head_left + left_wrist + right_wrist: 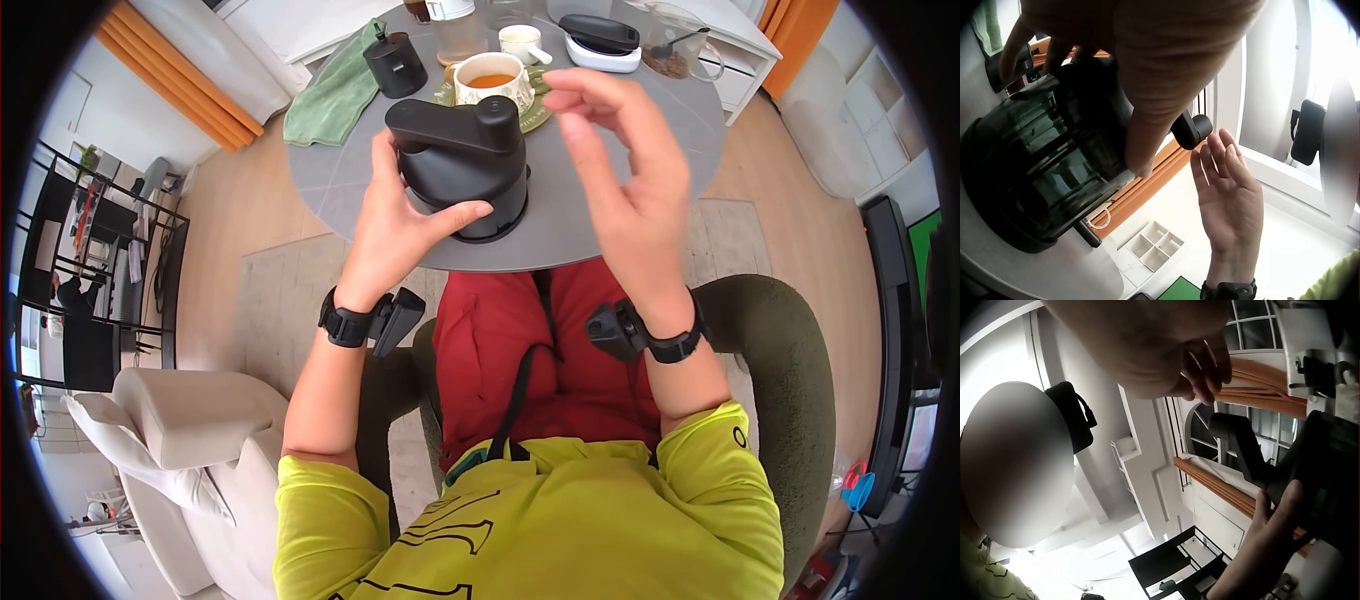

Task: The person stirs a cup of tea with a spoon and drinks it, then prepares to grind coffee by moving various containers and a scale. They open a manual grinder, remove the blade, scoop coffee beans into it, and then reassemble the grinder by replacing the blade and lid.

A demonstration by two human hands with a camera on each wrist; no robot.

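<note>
A glossy black appliance (pixel 465 175) with a crank-like arm and knob on top stands on the round grey table (pixel 560 225). My left hand (pixel 405 225) grips its side, thumb across the front; in the left wrist view the thumb lies along its dark, reflective body (pixel 1066 150). To the right, my right hand (pixel 640 180) is raised with fingers extended and loosely bent, holding nothing. The right wrist view shows that hand (pixel 1160 356) apart from the black knob (pixel 1225 425).
Behind the appliance are a patterned cup (pixel 492 82) of orange-brown liquid, a black canister (pixel 395 65) on a green cloth (pixel 330 100), a small white cup (pixel 522 44), a white-and-black device (pixel 602 45) and a glass jug (pixel 675 50) with a spoon.
</note>
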